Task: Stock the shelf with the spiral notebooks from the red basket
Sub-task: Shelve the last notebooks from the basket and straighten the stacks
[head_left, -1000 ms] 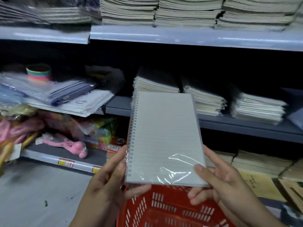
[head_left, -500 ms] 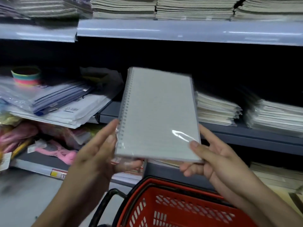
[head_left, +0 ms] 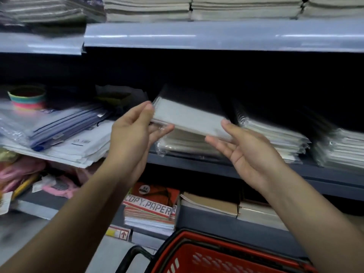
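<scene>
Above the red basket (head_left: 226,257), at the middle shelf (head_left: 256,170), the left hand (head_left: 136,133) pinches the wrapped spiral notebook (head_left: 187,117) by its coil edge while the right hand (head_left: 246,146), fingers spread, props its near corner over the stack (head_left: 187,144), which I judge calls next for lowering it flat and square.

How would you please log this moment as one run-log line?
step: placing | object: spiral notebook over leftmost shelf stack | left hand: pinching spiral corner | right hand: supporting right corner | red basket: below
</scene>
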